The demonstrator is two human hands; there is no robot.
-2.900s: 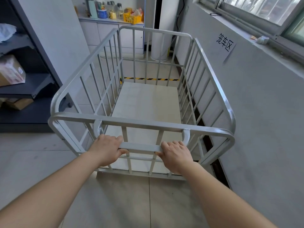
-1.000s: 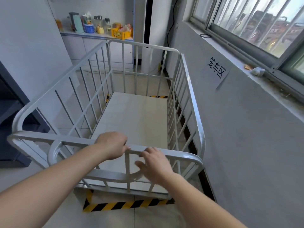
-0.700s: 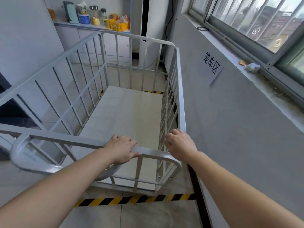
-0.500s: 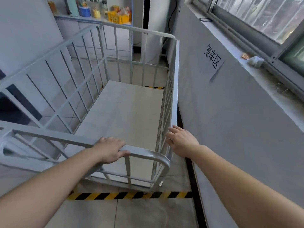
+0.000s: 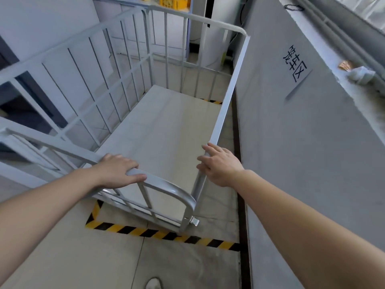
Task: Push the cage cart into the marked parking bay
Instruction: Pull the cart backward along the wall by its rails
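The white cage cart (image 5: 227, 97) stands lengthwise along the grey wall, its pale deck empty. Yellow-black floor tape (image 5: 158, 233) marks the parking bay; the near strip lies just outside the cart's near end, and a far strip shows beyond the deck. My left hand (image 5: 118, 172) is wrapped over the cart's near top rail. My right hand (image 5: 218, 163) rests flat on the near end of the right side rail with fingers spread.
The grey wall (image 5: 312, 153) runs close along the cart's right side and carries a paper sign (image 5: 294, 63). A window sill is above it. A dark shelf unit (image 5: 25, 105) stands left. White cabinets with a yellow basket (image 5: 170, 1) are at the far end.
The cart has rolled forward across the near tape strip into the bay beside the wall. My hands left the low push handle; the left went to the top rail, the right to the side rail.
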